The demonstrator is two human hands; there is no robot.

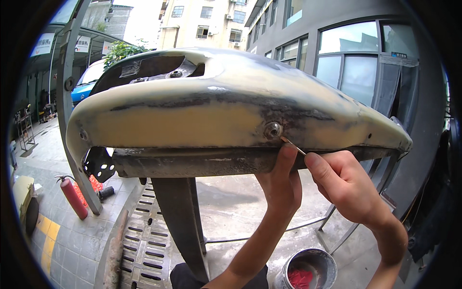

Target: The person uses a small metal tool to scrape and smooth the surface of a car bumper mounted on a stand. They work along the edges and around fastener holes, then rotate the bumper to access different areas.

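Observation:
A large curved vehicle bumper [178, 120], cream with dark and grey sanded patches, spans the view in front of me. Low on its face is a round recessed metal fitting [273, 130]. My right hand [344, 180] pinches a thin, slender pick-like tool [294, 145], whose tip touches the bumper just below and right of that fitting. Beneath the same spot, my left hand [281, 178] has its thumb up by the tool's tip. Its other fingers go behind the bumper's dark lower edge and are hidden, so the hand appears to clasp that edge.
A dark metal stand leg [180, 221] supports the bumper from below. At lower right stands a bucket [327, 269] with a red cloth [299, 278] inside. A red fire extinguisher [74, 198] is at left, near a steel post [72, 96] and a floor drain grate [147, 236].

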